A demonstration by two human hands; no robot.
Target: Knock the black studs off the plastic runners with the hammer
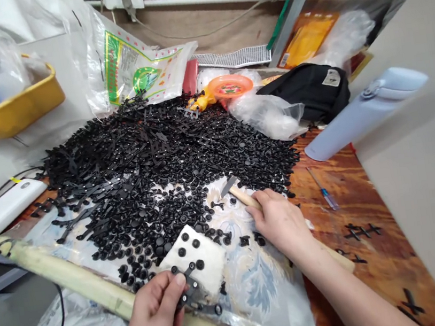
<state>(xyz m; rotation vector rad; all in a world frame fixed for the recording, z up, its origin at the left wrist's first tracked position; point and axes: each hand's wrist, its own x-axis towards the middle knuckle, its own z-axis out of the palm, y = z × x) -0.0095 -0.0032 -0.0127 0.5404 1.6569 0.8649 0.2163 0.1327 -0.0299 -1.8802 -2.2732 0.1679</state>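
While the left hand point(153, 315) curls closed around a black plastic strip point(190, 291) set with round knobs, the right hand point(280, 224) wraps fully around the wooden handle point(243, 196) of a short metal blade point(228, 186), which points into the edge of the pile. Just past the left fingers sits a white foam block point(192, 258) with black studs point(182, 251) resting on it, right against a big heap of black studs and strips point(160, 160). That heap spreads across a flower-printed plastic sheet point(258, 281) and over most of the table's far half.

A pale pole point(58, 271) runs along the table's near left edge, with a black cable point(56, 315) below it. On the bare wood of the table point(352, 203), toward its right edge, lie a small screwdriver point(322, 189) and a few loose strips point(362, 231). A light blue bottle point(368, 112) leans across that corner, and a white power bank point(3, 209) lies at the heap's left side. Along the far edge, a black bag point(304, 91), an orange dish point(231, 85) and a printed sack point(135, 66) crowd together. Past the far left corner, a yellow tub point(11, 105) holds blue and clear pieces.
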